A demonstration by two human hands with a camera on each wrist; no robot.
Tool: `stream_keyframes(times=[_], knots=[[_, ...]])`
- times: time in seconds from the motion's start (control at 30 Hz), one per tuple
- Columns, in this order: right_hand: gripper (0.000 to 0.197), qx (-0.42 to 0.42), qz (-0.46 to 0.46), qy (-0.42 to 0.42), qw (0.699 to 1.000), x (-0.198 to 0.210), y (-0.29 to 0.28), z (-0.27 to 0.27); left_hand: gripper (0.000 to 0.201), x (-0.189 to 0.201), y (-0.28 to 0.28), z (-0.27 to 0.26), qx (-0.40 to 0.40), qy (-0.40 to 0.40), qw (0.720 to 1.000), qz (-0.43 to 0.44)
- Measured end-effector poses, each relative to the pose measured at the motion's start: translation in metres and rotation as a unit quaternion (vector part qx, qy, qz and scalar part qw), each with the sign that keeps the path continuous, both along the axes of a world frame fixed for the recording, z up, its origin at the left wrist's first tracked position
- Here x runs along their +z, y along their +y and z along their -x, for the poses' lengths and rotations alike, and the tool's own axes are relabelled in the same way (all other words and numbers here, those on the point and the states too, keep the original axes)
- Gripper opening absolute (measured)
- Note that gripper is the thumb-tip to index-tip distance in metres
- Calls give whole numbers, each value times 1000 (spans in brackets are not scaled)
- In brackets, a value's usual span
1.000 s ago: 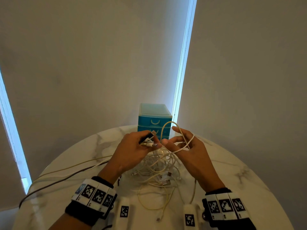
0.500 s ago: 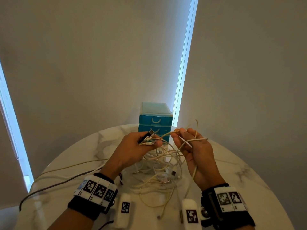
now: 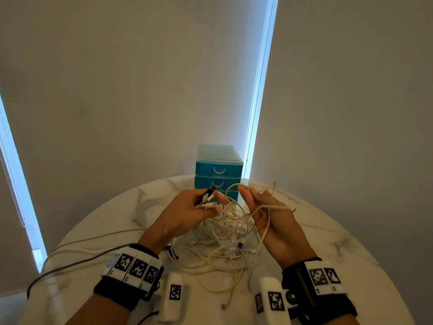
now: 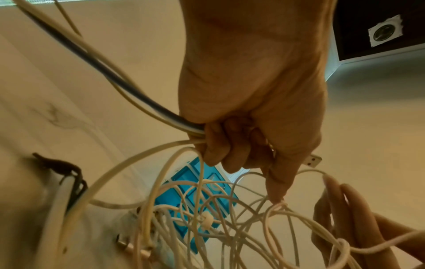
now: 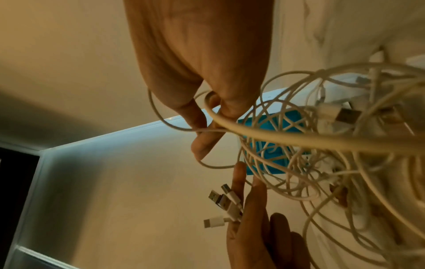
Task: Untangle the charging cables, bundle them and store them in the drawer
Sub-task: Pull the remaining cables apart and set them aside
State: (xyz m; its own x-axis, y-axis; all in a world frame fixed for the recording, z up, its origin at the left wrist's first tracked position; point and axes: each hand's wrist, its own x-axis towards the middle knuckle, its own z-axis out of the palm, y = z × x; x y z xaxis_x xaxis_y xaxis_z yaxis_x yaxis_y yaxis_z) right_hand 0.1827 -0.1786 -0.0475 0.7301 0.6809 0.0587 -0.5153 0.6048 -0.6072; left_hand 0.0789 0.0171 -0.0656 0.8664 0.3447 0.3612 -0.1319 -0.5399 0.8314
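Observation:
A tangle of white charging cables [image 3: 225, 235] lies on the round marble table [image 3: 351, 254] and hangs up between both hands. My left hand [image 3: 187, 212] grips several cable ends; their plugs [image 3: 209, 194] stick out past the fingers, also the plugs [image 5: 225, 203] in the right wrist view. In the left wrist view its fingers [image 4: 220, 145] curl round white and dark cables. My right hand [image 3: 269, 216] pinches a loop of white cable [image 5: 207, 118] between thumb and fingers. The blue drawer unit [image 3: 218, 172] stands behind the hands, drawers closed.
A dark cable [image 3: 70, 266] and a pale cable [image 3: 98, 238] trail off the table's left edge. Two white tagged blocks [image 3: 174, 294] sit by my wrists near the front edge. Walls and a bright window slit [image 3: 260, 90] stand behind the drawer unit.
My right hand has turned and drawn back towards me with its cable loop, which now runs down across the palm. The left hand keeps its hold on the plugs, almost unmoved.

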Motion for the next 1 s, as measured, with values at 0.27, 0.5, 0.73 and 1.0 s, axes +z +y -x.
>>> stream_keyframes(times=[0.27,0.5,0.73,1.0], knots=[[45,55,-30,30,998,4,-2,4,15,-1,-4,1,46,-29,998,7],[56,64,110,-92,988,-4,6,2,11,-2,1,-1,121,-75,990,-12],[34,-32,216,-182,959,-18,11,-10,10,1,3,-3,195,-135,971,-14],[36,-93,185,-205,957,-15,5,-9,22,8,9,6,191,-196,955,111]])
